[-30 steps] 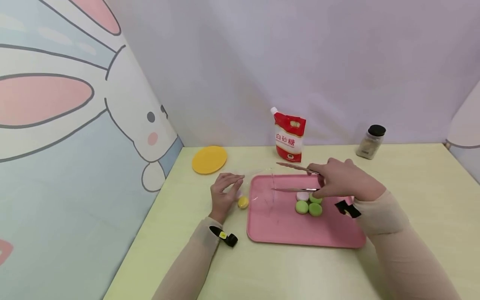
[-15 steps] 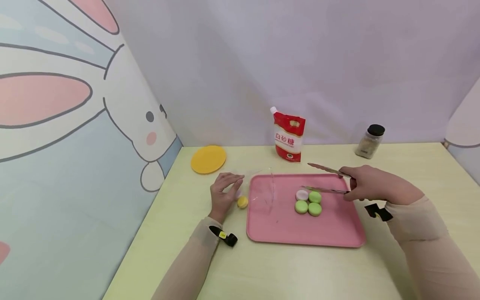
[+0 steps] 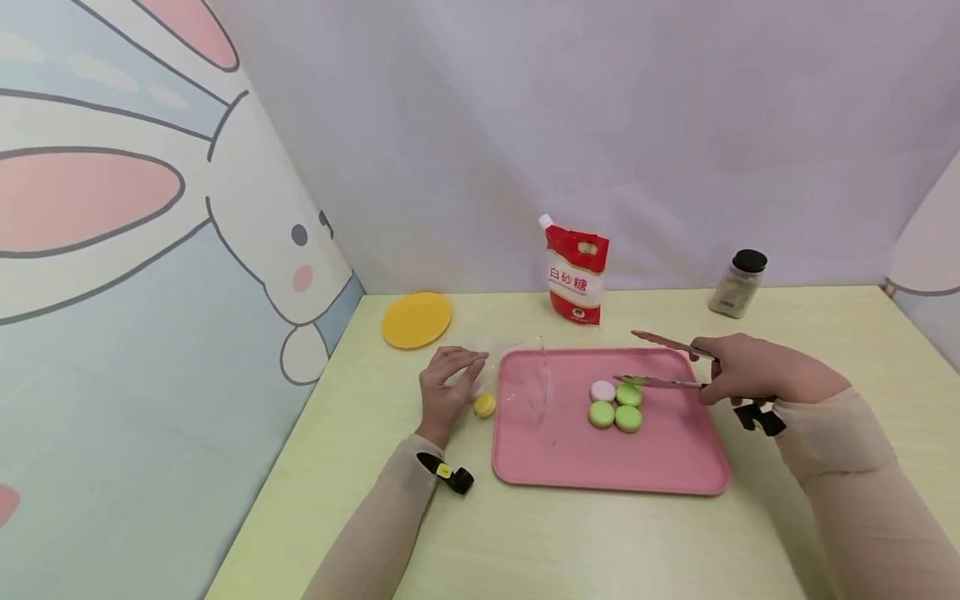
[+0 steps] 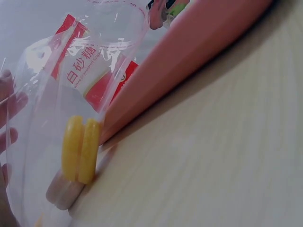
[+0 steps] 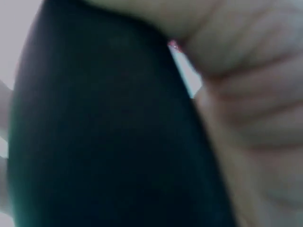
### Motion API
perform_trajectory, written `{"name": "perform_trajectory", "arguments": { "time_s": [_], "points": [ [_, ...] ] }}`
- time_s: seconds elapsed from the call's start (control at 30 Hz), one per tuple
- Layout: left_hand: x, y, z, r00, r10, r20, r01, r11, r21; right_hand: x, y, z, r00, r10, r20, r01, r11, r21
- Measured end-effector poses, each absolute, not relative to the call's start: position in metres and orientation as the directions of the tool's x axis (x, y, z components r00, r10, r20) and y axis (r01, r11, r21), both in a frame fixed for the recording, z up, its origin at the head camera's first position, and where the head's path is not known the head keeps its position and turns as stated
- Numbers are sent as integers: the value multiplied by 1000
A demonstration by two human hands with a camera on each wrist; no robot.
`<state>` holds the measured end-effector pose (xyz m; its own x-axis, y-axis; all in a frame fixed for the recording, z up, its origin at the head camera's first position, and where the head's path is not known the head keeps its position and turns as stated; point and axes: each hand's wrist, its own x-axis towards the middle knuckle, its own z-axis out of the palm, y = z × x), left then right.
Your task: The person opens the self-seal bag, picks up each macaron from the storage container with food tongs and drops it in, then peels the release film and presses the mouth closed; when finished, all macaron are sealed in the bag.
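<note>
My left hand point(image 3: 444, 392) pinches the rim of a clear plastic bag point(image 3: 525, 375), whose open mouth reaches over the left end of the pink tray point(image 3: 570, 467). Low in the bag a yellow macaron point(image 4: 78, 149) stands on edge against a paler one point(image 4: 64, 191). My right hand point(image 3: 757, 368) grips metal tongs point(image 3: 667, 382); their arms are spread and hold nothing. The lower arm's tip passes over the tray's far green macaron point(image 3: 628, 397). Beside that lie a pale pink macaron point(image 3: 602, 392) and two more green ones. A blurred dark shape point(image 5: 113, 123) fills much of the right wrist view.
A red and white sugar pouch point(image 3: 576, 275) stands behind the tray. At the back left lies a yellow plate point(image 3: 417, 320). A black-lidded jar point(image 3: 738, 285) is at the back right. The table point(image 3: 570, 550) meets a wall on the left.
My right hand has drawn the spread tongs to the right, away from the bag's mouth, to above the tray's macarons. My left hand and the bag have stayed in place.
</note>
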<state>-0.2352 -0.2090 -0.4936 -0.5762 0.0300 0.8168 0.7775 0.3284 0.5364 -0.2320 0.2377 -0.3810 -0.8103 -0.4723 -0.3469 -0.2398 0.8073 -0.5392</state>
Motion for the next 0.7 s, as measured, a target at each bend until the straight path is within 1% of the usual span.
{"name": "perform_trajectory", "arguments": {
  "time_s": [0.2,0.43,0.6,0.7],
  "points": [
    [-231,-204,-483,-559,31,828,791,319,522,-231,242,-381,-812,-466,-351,-250,821,-513],
    [-220,-199,-465,-580,33,814,777,322,541,-227,236,-381,-768,-466,-440,-155,801,-579],
    [-218,-199,-465,-578,35,815,780,317,540,-224,230,-384,-750,-479,-456,-140,788,-599],
    [-218,-200,-466,-578,32,815,780,316,540,-225,224,-386,-750,-507,-425,-204,788,-581]
  ]
}}
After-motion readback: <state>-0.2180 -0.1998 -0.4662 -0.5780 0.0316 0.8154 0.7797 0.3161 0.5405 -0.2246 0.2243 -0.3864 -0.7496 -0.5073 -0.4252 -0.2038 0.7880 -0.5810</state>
